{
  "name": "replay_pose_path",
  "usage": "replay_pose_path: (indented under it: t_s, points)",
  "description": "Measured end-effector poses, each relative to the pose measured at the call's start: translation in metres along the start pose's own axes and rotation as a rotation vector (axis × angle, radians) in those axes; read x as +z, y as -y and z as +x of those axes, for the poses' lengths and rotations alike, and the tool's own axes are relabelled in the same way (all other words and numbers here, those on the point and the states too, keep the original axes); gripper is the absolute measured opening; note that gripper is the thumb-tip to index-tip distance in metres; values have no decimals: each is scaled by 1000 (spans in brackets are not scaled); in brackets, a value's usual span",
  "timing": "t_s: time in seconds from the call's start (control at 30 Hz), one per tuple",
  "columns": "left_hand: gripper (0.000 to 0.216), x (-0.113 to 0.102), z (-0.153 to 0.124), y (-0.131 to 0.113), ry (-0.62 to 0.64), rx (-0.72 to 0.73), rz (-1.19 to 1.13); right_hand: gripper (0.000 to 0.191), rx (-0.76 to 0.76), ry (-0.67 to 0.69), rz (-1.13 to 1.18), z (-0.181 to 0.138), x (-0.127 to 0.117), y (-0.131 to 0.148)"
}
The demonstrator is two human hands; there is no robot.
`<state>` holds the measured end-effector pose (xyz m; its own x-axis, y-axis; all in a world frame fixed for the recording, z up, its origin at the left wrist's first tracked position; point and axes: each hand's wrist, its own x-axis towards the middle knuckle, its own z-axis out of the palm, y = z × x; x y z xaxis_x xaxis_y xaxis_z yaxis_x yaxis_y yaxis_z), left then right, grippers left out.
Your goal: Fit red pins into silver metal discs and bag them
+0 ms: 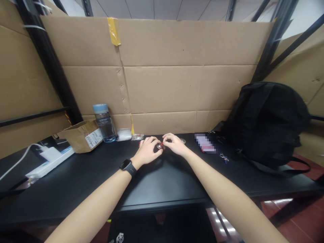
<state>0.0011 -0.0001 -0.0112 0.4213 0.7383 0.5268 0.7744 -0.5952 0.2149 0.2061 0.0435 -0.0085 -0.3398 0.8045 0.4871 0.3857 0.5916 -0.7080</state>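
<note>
Over the black table, my left hand [148,151] is closed, thumb and fingers around a small round shiny container [159,146]. My right hand [174,144] meets it from the right, its thumb and index finger pinching a small red piece [162,143] at the container's top. What the red piece is cannot be made out at this size. A bit of red shows at the far side of my left hand's fingers, mostly hidden. Just behind my right hand lies a small clear round thing [183,140], partly covered. My left wrist wears a dark watch [126,165].
To the left stand a white power strip [48,164], a brown paper bag [82,136] and a blue-lidded water bottle [105,123]. Small clear packets [137,137] lie by the cardboard wall [162,84]. On the right are a blurred-out phone-like object [205,143], a keyring-like trinket [224,158] and a black backpack [268,125].
</note>
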Motion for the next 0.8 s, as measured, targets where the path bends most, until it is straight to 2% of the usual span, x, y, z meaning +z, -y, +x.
replay_pose_path:
  t_s: [0.17,0.27,0.4,0.47,0.6,0.7,0.8]
  points:
    - [35,-2,0,12,68,0,40,10,-14,15,-113,-1,0,-2]
    - [51,-17,3,30,17,11,49,11,-50,58,-248,-2,-2,-1]
    - [29,-39,6,69,-161,-111,-9,11,-33,64,-392,0,-18,0]
    - [24,-43,5,87,-183,-168,-13,12,41,29,-472,2,-31,-4]
    - [20,-33,-1,108,-78,-192,0,16,190,35,-603,3,-60,-25]
    - [14,-21,-3,109,1,-158,-16,23,250,64,-599,1,-75,-43]
    - [11,-14,-2,107,23,-139,-19,24,284,102,-554,-1,-81,-56]
